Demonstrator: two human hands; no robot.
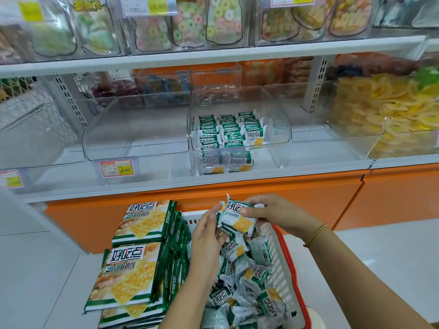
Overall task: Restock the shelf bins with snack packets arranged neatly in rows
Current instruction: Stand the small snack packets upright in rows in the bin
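Gathering appears to be the step in hand. Above the red-rimmed basket [279,257], heaped with loose packets, the right hand [275,214] pinches a bunch of cracker packets [237,219] between thumb and fingers, while the left hand [206,233], fingers straight and close together, touches its edge. Next, the bunch likely needs carrying up to the part-filled middle clear bin [278,129] and lining up with the rows of packets [228,129] there.

Snack packets [215,317] (basket [279,260] too) partly off-frame.
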